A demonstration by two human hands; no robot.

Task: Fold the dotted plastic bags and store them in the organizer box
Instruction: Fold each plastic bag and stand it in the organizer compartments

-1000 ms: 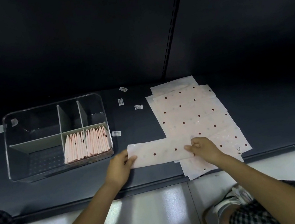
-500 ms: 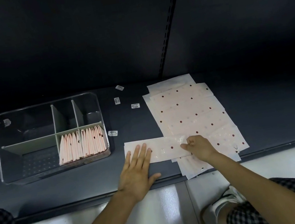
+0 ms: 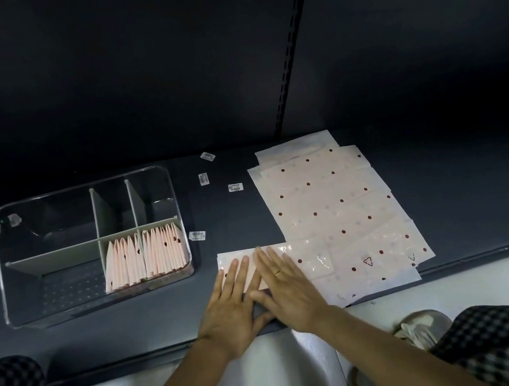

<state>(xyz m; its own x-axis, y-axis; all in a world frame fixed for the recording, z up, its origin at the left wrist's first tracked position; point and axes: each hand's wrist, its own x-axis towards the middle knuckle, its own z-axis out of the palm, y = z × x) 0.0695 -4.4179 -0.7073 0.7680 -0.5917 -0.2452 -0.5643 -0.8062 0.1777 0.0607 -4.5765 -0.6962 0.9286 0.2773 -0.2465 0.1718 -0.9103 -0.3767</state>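
On a dark shelf (image 3: 166,320), near its front edge, the left hand (image 3: 233,312) and right hand (image 3: 288,289) lie flat, fingers straight, pressing the folded bag strip (image 3: 308,256). Next probably folding it shorter for the organizer box (image 3: 85,246) at left.

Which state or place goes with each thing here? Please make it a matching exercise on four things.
Things:
1. folded strip
2. flat bag stack
3. organizer box
4. folded bags

States or places:
A. clear, divided into compartments
B. upright in the box's near right compartments
C. pressed flat under both open hands
D. spread unfolded on the shelf's right

Pairs: 1-C, 2-D, 3-A, 4-B. The left hand and right hand lie side by side on the strip.
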